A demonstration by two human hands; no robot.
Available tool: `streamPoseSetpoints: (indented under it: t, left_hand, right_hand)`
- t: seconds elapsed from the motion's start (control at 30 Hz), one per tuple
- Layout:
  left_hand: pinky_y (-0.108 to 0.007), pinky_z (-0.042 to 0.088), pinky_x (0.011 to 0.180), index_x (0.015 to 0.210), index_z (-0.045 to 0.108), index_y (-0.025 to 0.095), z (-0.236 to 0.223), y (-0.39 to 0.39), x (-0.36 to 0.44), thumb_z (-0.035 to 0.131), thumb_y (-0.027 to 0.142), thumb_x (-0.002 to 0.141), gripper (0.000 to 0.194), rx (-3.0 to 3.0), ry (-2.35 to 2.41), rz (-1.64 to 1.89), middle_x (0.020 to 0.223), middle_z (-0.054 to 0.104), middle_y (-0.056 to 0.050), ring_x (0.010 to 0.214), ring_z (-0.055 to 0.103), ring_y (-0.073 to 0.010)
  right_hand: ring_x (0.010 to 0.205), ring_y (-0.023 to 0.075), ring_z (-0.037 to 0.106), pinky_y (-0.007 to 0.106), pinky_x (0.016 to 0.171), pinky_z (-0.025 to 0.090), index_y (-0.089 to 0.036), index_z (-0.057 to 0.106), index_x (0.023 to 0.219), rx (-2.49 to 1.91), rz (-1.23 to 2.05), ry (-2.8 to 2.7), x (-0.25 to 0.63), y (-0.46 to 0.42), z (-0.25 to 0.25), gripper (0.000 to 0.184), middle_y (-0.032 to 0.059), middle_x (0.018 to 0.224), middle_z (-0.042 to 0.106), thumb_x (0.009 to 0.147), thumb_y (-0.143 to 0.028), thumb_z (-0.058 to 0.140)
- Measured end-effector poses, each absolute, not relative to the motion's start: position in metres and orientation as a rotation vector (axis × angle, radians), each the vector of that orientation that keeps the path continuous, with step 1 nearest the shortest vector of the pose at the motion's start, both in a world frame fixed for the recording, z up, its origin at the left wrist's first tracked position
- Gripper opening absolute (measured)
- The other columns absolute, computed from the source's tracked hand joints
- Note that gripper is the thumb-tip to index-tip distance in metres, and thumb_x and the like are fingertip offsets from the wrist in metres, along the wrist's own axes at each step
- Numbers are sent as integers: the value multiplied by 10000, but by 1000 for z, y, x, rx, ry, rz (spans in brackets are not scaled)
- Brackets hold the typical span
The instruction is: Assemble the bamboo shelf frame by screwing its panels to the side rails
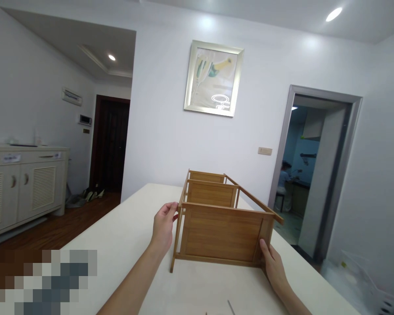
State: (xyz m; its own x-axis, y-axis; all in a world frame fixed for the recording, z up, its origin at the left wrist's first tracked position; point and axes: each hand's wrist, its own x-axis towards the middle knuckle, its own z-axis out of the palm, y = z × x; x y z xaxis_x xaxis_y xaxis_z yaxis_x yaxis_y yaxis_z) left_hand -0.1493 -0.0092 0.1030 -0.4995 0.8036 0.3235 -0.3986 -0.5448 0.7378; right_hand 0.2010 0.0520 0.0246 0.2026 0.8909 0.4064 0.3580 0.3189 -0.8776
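A brown wooden shelf rack (223, 234) lies on its side on a white table (124, 245), its several panels standing upright one behind another. My left hand (164, 225) pinches the rack's upper left rail near the closest panel, thumb and fingers closed. Around the right edge of that same panel is my right hand (274, 264), with the thumb on the near face and the other fingers partly hidden behind. At the table's near edge lies a thin metal rod (231, 307), partly cut off by the frame.
A white cabinet (26, 188) stands at the left, with shoes (93, 194) on the floor past it. Through a doorway (302, 175) at the right sits a person (284, 181). Clear plastic bags (351, 271) lie at the lower right. A framed picture (214, 78) hangs on the wall.
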Motion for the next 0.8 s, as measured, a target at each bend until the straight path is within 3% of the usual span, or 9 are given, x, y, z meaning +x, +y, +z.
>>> streamPoseSetpoints:
  t: [0.3, 0.43, 0.7, 0.8]
  left_hand:
    - [-306, 456, 775, 795, 712, 147, 103, -2, -152, 747, 485, 663, 365, 892, 832, 2073, 824, 716, -66, 781, 619, -171]
    - [-318, 457, 839, 842, 724, 150, 105, -2, -151, 752, 440, 669, 340, 930, 855, 2144, 855, 724, -69, 843, 630, -189]
    - [-297, 465, 814, 960, 694, 184, 108, -9, -143, 724, 435, 709, 357, 858, 730, 2157, 967, 710, -65, 898, 631, -186]
    - [-280, 472, 751, 946, 664, 199, 109, -10, -142, 694, 475, 734, 350, 851, 677, 2123, 922, 699, -45, 806, 627, -154]
  right_hand:
    - [1212, 321, 510, 428, 1084, 329, -134, 622, 1129, -1279, 539, -1336, 202, 54, 21, 689, 125, 1255, 611, 785, -698, 426]
    - [1202, 317, 524, 421, 1074, 348, -140, 633, 1117, -1297, 505, -1346, 200, 53, 21, 668, 118, 1218, 635, 792, -684, 420]
    - [1184, 319, 535, 430, 1065, 354, -155, 633, 1110, -1297, 506, -1360, 201, 53, 21, 635, 111, 1214, 639, 798, -666, 424]
    - [1158, 319, 552, 423, 1038, 384, -163, 652, 1063, -1306, 481, -1366, 200, 52, 22, 611, 103, 1170, 662, 801, -662, 416]
